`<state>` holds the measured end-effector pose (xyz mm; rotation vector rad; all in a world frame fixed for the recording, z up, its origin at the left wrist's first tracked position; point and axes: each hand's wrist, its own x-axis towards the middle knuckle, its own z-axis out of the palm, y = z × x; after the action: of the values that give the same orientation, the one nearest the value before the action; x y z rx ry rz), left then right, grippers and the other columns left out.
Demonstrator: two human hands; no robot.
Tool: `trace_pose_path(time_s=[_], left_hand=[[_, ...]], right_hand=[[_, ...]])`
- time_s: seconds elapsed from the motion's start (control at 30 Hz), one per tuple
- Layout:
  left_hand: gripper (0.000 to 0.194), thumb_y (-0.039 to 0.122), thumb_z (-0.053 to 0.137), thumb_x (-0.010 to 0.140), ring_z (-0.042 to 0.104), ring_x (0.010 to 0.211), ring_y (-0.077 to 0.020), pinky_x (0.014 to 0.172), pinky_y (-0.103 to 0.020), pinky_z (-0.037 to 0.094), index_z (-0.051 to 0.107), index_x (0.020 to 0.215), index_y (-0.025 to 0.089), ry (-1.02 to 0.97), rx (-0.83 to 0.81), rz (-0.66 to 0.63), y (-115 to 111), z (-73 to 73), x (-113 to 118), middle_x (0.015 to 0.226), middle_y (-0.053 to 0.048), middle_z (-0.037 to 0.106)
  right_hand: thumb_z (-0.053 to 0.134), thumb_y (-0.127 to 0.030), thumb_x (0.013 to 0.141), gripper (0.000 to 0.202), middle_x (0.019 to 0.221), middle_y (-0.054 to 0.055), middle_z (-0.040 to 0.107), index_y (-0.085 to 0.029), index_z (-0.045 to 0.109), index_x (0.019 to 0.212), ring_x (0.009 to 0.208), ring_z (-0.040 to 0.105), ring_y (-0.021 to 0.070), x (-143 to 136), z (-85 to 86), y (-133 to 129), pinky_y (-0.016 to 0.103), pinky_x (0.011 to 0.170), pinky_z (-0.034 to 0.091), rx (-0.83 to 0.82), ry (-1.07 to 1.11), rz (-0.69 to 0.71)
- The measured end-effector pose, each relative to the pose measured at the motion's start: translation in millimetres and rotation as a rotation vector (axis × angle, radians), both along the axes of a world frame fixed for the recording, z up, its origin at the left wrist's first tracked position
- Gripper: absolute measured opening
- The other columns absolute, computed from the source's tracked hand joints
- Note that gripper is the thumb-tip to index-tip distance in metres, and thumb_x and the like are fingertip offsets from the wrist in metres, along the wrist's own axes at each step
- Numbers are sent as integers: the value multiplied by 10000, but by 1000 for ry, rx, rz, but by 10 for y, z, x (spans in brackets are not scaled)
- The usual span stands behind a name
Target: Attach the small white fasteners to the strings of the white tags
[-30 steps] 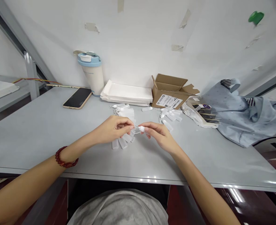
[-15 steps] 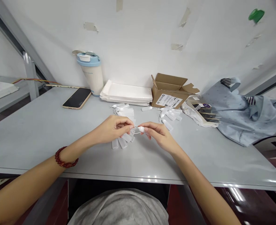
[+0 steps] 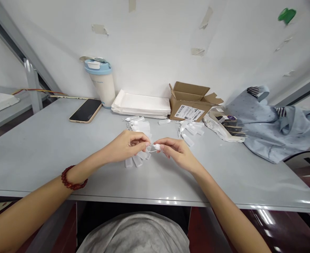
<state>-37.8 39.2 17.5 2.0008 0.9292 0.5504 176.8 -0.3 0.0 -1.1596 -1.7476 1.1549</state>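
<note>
A small plastic piece with a white cap (image 3: 157,146) is pinched between the thumb and fingertips of my right hand (image 3: 178,151); its body is hidden by the fingers. From the cap a thin white loop of cord (image 3: 152,150) runs across to my left hand (image 3: 130,144), whose thumb and forefinger are closed on its end. Beneath and behind my left hand, several flat translucent white-capped pieces (image 3: 137,161) lie fanned out on the grey table (image 3: 155,182), partly covered by the fingers. A second cluster of such pieces (image 3: 190,129) lies beyond my right hand.
Along the wall stand a phone (image 3: 85,111), a cream tumbler with a blue lid (image 3: 103,86), a stack of white envelopes (image 3: 141,103) and an open cardboard box (image 3: 189,105). Further right are a plastic-wrapped pack (image 3: 227,126) and a light blue cloth bag (image 3: 270,126).
The white cap has shifted slightly left, toward my left hand, and the cord loop shows more clearly between the hands. Both hands keep their pinch.
</note>
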Motion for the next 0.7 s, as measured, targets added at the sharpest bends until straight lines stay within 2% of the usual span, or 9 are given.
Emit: trace_pose_path(time_s=[0.27, 0.53, 0.7], left_hand=[[202, 290, 537, 838, 511, 567, -107, 526, -201, 380, 689, 843, 158, -19, 40, 15, 2, -29, -3, 641, 9, 616], [197, 277, 541, 830, 492, 565, -102, 513, -195, 366, 690, 816, 150, -20, 42, 18, -11, -26, 1, 628, 9, 609], [181, 250, 531, 824, 501, 542, -97, 501, -192, 380, 676, 794, 146, -27, 9, 17, -18, -54, 7, 636, 7, 620]], right_hand=[[509, -296, 879, 237, 809, 20, 666, -172, 682, 983, 661, 543, 108, -16, 21, -15, 257, 641, 419, 1, 23, -19], [511, -313, 871, 250, 782, 16, 650, -166, 682, 980, 582, 470, 87, -29, 26, -25, 243, 568, 375, -15, 19, -17], [522, -299, 856, 242, 801, 28, 650, -153, 674, 974, 630, 511, 100, -60, 18, -29, 242, 582, 404, -39, 59, 1]])
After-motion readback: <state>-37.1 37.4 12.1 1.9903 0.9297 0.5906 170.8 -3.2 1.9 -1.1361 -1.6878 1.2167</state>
